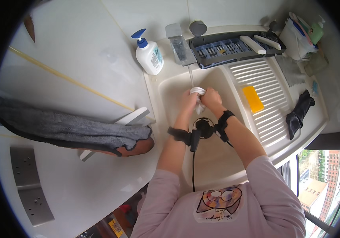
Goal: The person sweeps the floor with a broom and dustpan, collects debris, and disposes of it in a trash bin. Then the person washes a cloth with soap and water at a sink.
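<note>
Above the basin of a cream laundry sink point(170, 89), a bunched white cloth point(199, 91) is gripped between my two hands. My left hand point(188, 101) closes on its left side and my right hand point(212, 97) on its right, close together. Part of the cloth hangs below the hands. A thin stream of water runs down from the chrome faucet point(183, 50) to the cloth. Lower in the basin lies the dark drain point(204, 128), partly behind the devices strapped to my wrists.
A white pump bottle point(150, 58) stands left of the faucet. On the ribbed washboard point(265, 119) lies a yellow soap bar point(253, 99), with a black cloth point(300, 114) farther right. A dark rack point(235, 47) runs behind. At left hangs a grey towel point(77, 129).
</note>
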Demonstrator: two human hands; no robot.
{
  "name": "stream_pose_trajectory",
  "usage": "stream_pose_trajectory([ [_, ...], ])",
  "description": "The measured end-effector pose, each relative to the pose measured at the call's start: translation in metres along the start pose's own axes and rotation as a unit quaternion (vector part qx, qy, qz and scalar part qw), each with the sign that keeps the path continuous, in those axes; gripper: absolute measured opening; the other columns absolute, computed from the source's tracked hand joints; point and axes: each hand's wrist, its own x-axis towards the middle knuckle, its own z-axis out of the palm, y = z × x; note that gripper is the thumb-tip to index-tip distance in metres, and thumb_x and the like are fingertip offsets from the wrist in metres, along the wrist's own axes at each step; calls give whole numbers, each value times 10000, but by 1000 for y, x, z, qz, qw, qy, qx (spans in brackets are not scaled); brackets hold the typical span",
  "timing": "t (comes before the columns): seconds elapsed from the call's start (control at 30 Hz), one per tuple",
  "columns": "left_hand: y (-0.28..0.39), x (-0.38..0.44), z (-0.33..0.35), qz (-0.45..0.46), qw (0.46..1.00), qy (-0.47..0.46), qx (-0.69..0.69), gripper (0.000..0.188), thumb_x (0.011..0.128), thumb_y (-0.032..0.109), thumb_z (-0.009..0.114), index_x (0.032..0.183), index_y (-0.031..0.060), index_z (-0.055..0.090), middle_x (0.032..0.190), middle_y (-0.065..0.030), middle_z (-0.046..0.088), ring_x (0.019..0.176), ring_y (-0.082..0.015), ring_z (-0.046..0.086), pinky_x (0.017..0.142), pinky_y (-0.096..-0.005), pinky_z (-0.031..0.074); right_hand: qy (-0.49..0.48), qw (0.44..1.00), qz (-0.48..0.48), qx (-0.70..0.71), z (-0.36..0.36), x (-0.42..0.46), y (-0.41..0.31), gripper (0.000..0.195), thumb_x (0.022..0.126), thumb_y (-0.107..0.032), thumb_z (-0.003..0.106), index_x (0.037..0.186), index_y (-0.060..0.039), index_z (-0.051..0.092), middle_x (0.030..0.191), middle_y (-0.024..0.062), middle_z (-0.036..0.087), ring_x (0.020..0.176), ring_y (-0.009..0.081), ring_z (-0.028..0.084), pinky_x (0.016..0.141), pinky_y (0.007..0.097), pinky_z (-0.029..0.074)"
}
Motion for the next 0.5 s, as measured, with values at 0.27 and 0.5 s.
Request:
stream_pose_trajectory([
  [0.27,10,-1,0,26,996,28,77,293,735,190,583,970,15,569,859,-64,589,749,-126,538,623,-260,413,-219,856,76,462,-27,24,7,208,812,-146,509,968,-39,595,889,87,610,828,172,589,713,328,481],
  [0.5,2,8,-12,50,994,101,9,262,749,217,561,885,-5,583,810,-83,599,720,-150,551,613,-278,422,-347,738,-17,578,-46,5,-4,263,802,-149,499,1029,-32,564,988,69,594,918,181,553,815,320,421],
])
